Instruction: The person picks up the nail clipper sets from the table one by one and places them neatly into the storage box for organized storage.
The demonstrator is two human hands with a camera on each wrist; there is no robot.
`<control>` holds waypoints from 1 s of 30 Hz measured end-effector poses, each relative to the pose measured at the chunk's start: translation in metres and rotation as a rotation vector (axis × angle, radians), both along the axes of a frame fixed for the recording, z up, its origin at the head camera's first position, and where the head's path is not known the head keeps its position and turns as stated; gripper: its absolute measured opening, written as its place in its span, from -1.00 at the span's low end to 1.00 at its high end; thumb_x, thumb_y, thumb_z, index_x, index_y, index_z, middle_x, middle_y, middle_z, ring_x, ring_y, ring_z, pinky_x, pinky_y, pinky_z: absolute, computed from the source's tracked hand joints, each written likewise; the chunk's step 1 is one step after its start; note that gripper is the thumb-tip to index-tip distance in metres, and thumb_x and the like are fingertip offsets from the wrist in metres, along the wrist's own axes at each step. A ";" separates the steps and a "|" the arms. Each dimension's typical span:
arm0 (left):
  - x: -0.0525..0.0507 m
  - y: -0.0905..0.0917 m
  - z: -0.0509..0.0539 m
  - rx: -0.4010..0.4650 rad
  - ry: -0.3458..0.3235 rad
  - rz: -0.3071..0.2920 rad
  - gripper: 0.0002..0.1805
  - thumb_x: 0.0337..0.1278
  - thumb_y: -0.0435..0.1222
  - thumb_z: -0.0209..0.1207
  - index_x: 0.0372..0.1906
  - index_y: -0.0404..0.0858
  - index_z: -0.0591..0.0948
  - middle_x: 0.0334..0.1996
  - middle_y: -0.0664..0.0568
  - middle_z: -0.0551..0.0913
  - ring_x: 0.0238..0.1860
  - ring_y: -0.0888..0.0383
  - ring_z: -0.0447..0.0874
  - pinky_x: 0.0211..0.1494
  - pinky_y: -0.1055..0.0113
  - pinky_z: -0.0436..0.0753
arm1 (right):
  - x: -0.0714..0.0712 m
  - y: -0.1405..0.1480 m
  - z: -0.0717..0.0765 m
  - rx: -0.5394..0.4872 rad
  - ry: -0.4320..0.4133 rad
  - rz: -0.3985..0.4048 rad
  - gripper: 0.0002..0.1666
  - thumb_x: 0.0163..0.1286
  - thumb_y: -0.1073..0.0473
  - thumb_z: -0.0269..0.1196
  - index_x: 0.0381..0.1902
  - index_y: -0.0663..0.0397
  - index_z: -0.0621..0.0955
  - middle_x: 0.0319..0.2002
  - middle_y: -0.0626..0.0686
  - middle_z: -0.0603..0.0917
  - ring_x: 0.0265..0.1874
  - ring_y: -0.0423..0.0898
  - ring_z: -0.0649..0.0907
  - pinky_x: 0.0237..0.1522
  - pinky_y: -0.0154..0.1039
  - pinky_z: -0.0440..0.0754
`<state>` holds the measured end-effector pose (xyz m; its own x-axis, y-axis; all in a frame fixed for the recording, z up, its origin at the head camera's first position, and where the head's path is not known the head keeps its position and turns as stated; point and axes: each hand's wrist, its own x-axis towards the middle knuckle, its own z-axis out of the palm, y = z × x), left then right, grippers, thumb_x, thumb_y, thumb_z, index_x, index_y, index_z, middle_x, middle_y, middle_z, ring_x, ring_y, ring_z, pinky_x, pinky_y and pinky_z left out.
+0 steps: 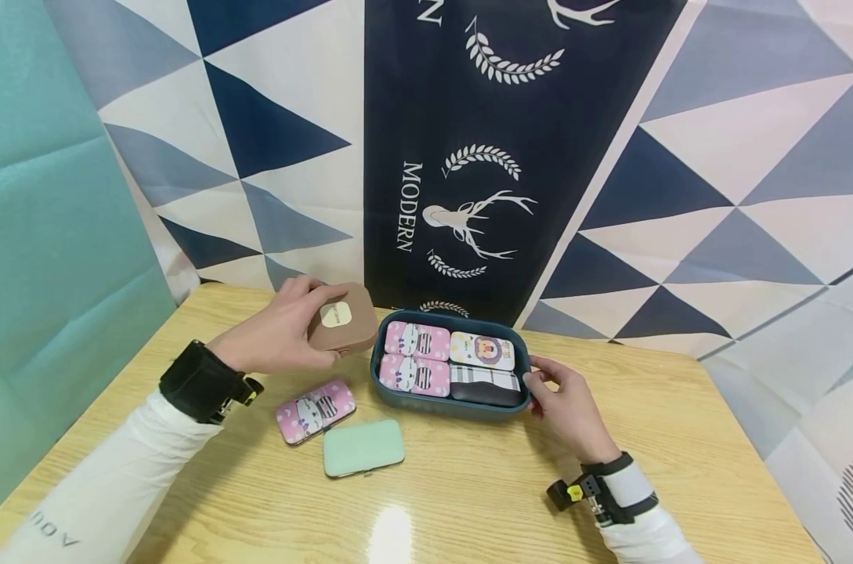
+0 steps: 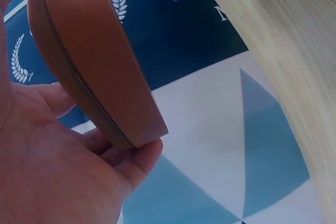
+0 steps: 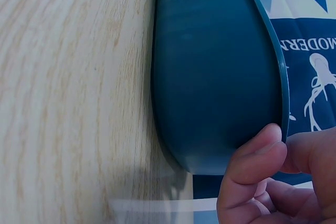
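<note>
My left hand [image 1: 274,329] grips a brown case [image 1: 356,317] with a pale label, held up beside the left end of a dark blue oval tray [image 1: 426,405]. In the left wrist view the fingers hold the brown case [image 2: 100,51] by its ends. My right hand [image 1: 567,403] pinches the tray's right rim; the right wrist view shows thumb and finger on the edge of the tray [image 3: 215,66]. Inside the tray lie two pink cases [image 1: 417,341], a white case with a lion [image 1: 482,350] and a black-and-plaid one [image 1: 484,388].
On the wooden table [image 1: 468,486], a pink cat-print case [image 1: 316,411] and a mint green case [image 1: 363,448] lie in front of the tray, towards its left. A patterned cloth [image 1: 292,117] hangs behind the table's back edge.
</note>
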<state>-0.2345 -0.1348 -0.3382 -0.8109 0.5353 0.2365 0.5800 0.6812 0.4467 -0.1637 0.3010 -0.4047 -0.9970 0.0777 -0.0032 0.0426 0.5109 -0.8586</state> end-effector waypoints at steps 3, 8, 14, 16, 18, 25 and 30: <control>-0.001 0.007 0.002 0.005 -0.008 -0.010 0.07 -0.18 -0.07 0.56 0.58 -0.09 0.41 0.16 -0.06 0.41 0.17 -0.03 0.27 0.04 0.08 0.52 | 0.000 0.000 0.000 -0.002 -0.001 0.000 -0.44 0.66 0.20 0.17 0.50 0.31 0.45 -0.09 0.23 0.53 -0.47 -0.04 0.62 -0.45 -0.25 0.62; -0.002 0.018 0.004 0.001 -0.015 -0.025 0.07 -0.20 -0.10 0.56 0.58 -0.11 0.41 0.15 -0.05 0.40 0.17 -0.01 0.27 0.03 0.10 0.55 | 0.000 0.000 0.001 0.001 -0.006 0.000 -0.44 0.66 0.18 0.17 0.51 0.29 0.44 -0.07 0.24 0.53 -0.47 -0.02 0.63 -0.45 -0.24 0.62; -0.002 0.030 0.006 -0.009 -0.019 -0.046 0.07 -0.21 -0.11 0.54 0.57 -0.14 0.40 0.16 -0.04 0.39 0.18 -0.01 0.28 0.06 0.11 0.55 | 0.000 0.001 0.001 0.006 -0.008 -0.001 -0.43 0.66 0.18 0.17 0.51 0.30 0.44 -0.07 0.24 0.53 -0.47 -0.02 0.63 -0.45 -0.25 0.63; -0.003 0.034 0.007 -0.010 -0.018 -0.055 0.08 -0.21 -0.10 0.54 0.57 -0.14 0.40 0.15 -0.04 0.39 0.19 -0.01 0.28 0.07 0.11 0.55 | 0.000 0.001 0.001 0.007 -0.008 -0.001 -0.43 0.66 0.18 0.17 0.50 0.31 0.44 -0.07 0.24 0.53 -0.47 -0.02 0.63 -0.45 -0.25 0.63; -0.003 0.038 0.007 -0.008 -0.017 -0.066 0.08 -0.20 -0.08 0.55 0.57 -0.14 0.40 0.14 -0.05 0.39 0.18 -0.01 0.28 0.09 0.11 0.55 | 0.000 0.000 0.001 0.006 -0.009 -0.001 -0.44 0.66 0.19 0.16 0.50 0.31 0.44 -0.08 0.23 0.53 -0.48 -0.02 0.62 -0.45 -0.25 0.62; -0.007 0.052 0.003 -0.017 -0.029 -0.088 0.08 -0.23 -0.08 0.57 0.57 -0.07 0.40 0.10 -0.03 0.39 0.16 0.01 0.30 0.08 0.12 0.57 | 0.001 0.001 0.001 0.007 -0.012 -0.005 -0.44 0.66 0.20 0.16 0.50 0.31 0.44 -0.09 0.23 0.53 -0.47 -0.03 0.62 -0.45 -0.25 0.62; -0.006 0.062 0.004 -0.023 -0.027 -0.111 0.08 -0.22 -0.09 0.56 0.58 -0.06 0.40 0.13 -0.05 0.39 0.17 0.01 0.30 0.09 0.13 0.58 | 0.001 0.001 0.001 0.005 -0.013 0.000 -0.44 0.66 0.19 0.16 0.50 0.31 0.45 -0.07 0.24 0.53 -0.47 -0.03 0.62 -0.45 -0.25 0.62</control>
